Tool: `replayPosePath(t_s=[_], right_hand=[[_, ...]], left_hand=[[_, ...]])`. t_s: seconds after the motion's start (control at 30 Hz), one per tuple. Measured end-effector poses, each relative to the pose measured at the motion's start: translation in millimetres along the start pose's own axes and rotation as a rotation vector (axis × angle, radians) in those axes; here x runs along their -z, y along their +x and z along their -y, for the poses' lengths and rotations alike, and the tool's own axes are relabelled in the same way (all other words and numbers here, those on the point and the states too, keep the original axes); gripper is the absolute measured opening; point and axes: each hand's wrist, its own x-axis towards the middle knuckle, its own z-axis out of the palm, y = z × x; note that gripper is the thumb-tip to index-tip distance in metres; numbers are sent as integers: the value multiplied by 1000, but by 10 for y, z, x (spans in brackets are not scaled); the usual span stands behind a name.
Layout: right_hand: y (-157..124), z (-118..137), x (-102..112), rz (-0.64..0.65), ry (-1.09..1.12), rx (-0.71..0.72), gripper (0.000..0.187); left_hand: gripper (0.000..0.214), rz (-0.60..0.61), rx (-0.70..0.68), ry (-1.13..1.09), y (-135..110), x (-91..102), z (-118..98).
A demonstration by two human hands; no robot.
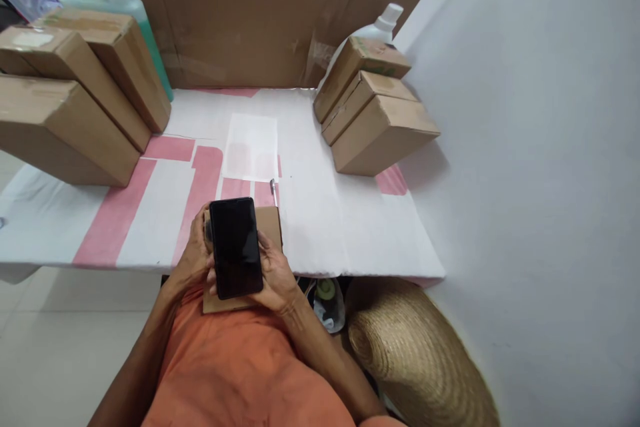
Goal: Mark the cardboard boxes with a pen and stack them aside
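A black smartphone (236, 248) with a dark screen is held upright over my lap. My right hand (279, 278) grips it from the right side, thumb along the edge; fingertips show at its lower left edge. Just left of the phone is my left hand (195, 250), its fingers curled and partly hidden. A small dark rounded thing (209, 231) shows between that hand and the phone, too covered to name. Behind the phone, a flat brown cardboard piece (270, 223) leans from my lap against the table edge. A pen (273, 191) lies just beyond it.
On the cloth-covered table (370, 233), cardboard boxes stand left (65, 127) and right (383, 133), with a green bottle (145, 33) and a white bottle (383, 25) behind. A white sheet (251, 145) lies mid-table. A straw hat (415, 347) is below right, beside a wall.
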Motion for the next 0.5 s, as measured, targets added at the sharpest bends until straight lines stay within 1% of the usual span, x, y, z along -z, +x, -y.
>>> replayPosePath(t_s=[0.17, 0.23, 0.37, 0.5], right_hand=[[-28, -4, 13, -10, 14, 3, 41], [-33, -7, 13, -9, 26, 3, 43], [-30, -9, 1, 24, 46, -14, 51], [-34, -3, -16, 13, 48, -20, 57]], left_hand=[[77, 39, 1, 13, -3, -7, -3], [81, 48, 3, 18, 2, -9, 8], [97, 46, 3, 30, 19, -3, 28], [98, 42, 3, 38, 31, 0, 32]])
